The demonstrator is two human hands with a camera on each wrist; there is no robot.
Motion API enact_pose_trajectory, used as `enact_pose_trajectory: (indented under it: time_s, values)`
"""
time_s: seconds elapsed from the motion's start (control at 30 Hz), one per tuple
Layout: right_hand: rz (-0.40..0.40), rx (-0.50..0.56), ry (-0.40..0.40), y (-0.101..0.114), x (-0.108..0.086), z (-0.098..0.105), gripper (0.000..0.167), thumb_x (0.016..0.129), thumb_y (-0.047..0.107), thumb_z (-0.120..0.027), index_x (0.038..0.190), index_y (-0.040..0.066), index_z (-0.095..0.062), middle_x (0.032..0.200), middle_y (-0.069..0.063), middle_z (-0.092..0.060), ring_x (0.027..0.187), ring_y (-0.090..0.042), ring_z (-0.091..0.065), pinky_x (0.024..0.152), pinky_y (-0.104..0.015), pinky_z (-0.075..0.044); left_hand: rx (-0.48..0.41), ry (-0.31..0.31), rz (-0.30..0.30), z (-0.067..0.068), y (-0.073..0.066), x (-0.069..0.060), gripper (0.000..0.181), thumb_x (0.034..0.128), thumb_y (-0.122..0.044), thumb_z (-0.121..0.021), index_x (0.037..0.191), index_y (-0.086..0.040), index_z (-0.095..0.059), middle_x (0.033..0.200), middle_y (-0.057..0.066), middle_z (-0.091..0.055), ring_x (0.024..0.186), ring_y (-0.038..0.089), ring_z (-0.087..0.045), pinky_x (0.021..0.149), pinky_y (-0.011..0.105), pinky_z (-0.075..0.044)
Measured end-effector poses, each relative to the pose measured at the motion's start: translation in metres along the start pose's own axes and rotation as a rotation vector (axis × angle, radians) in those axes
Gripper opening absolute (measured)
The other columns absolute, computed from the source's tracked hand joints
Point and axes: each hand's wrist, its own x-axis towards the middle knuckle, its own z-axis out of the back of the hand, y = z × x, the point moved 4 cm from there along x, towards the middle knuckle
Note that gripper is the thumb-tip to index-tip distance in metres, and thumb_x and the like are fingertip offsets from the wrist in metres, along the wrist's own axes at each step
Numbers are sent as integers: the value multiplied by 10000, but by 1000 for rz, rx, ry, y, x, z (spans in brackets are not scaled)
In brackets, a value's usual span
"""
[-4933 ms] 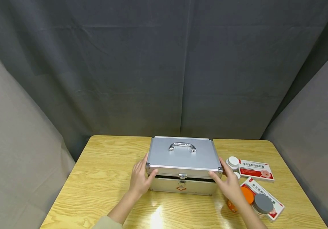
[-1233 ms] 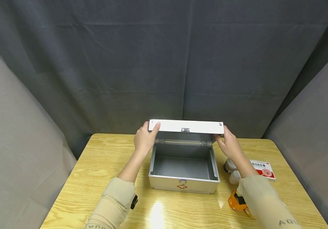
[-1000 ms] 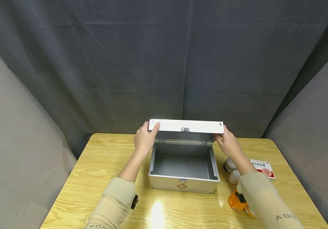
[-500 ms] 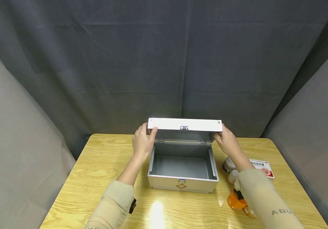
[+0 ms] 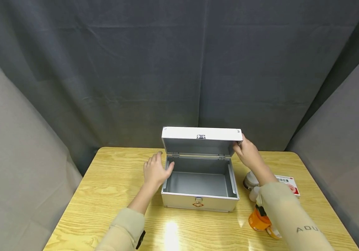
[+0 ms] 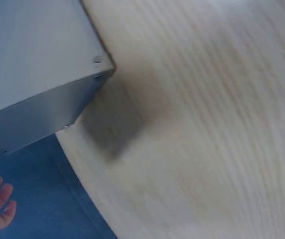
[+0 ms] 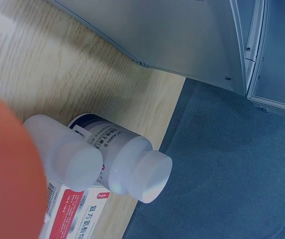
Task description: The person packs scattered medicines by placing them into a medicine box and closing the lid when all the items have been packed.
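Note:
A silver metal first-aid case (image 5: 199, 203) with a red-outlined emblem stands on the table, its grey inside visible. The lid (image 5: 202, 133) is tilted up on its rear hinges. My right hand (image 5: 249, 153) grips the lid at its right corner, thumb at the lower edge; its other fingers are partly hidden. My left hand (image 5: 155, 171) is off the lid, beside the case's left wall, with fingers spread and the thumb near the rim. In the left wrist view, the left fingers (image 6: 0, 201) look relaxed and hold nothing.
Right of the case stand a white-capped vitamin bottle (image 7: 127, 154), a smaller white bottle (image 7: 65, 152) and orange containers (image 5: 258, 220), partly behind my right sleeve (image 5: 287, 212). A red-and-white medicine box (image 5: 289, 184) lies near them. A dark curtain (image 5: 154, 76) hangs behind the wooden table (image 5: 113, 188).
The lid, nearly down in the oldest frame, is now raised and has tilted slightly further back. My left hand has let go of it and moved down; the right still grips it.

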Motion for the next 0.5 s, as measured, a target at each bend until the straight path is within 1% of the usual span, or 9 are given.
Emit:
enact_pose_trajectory:
  time_s: [0.13, 0.23, 0.37, 0.43, 0.5]
  values:
    - [-2, 2, -2, 0, 2, -1, 427, 933, 185, -367, 1251, -100, -368, 1054, -357, -548, 932, -480, -553, 755, -569, -409, 93, 103, -37, -10, 4, -7, 679, 808, -549, -494, 1262, -44, -481, 1192, 146, -563, 1057, 321, -539, 864, 464, -399]
    - [-23, 4, 12, 0, 3, -1, 450, 940, 202, -351, 1275, -98, -349, 1072, -360, -542, 948, -487, -548, 762, -571, -407, 140, 165, -74, -14, 5, -9, 663, 810, -519, -505, 1278, -51, -473, 1209, 146, -553, 1083, 321, -525, 881, 465, -393]
    - [-59, 6, 48, 1, 5, 0, 494, 955, 233, -317, 1326, -93, -298, 1121, -360, -526, 963, -477, -548, 768, -562, -410, 181, 228, -106, -14, 5, -11, 655, 803, -488, -513, 1290, -53, -464, 1229, 148, -541, 1098, 329, -513, 894, 480, -388]
    - [-69, 6, 60, 1, 6, 0, 507, 960, 242, -301, 1341, -92, -276, 1135, -360, -519, 963, -473, -550, 771, -559, -409, 196, 258, -111, -13, 4, -11, 659, 790, -465, -533, 1296, -50, -459, 1237, 151, -536, 1098, 336, -511, 896, 491, -384]
    - [-75, 6, 59, 1, 7, 0, 499, 962, 248, -296, 1331, -88, -285, 1125, -357, -527, 947, -466, -557, 761, -556, -408, 217, 300, -106, -13, 4, -12, 678, 774, -456, -548, 1310, -55, -443, 1250, 147, -525, 1105, 339, -503, 896, 503, -379]
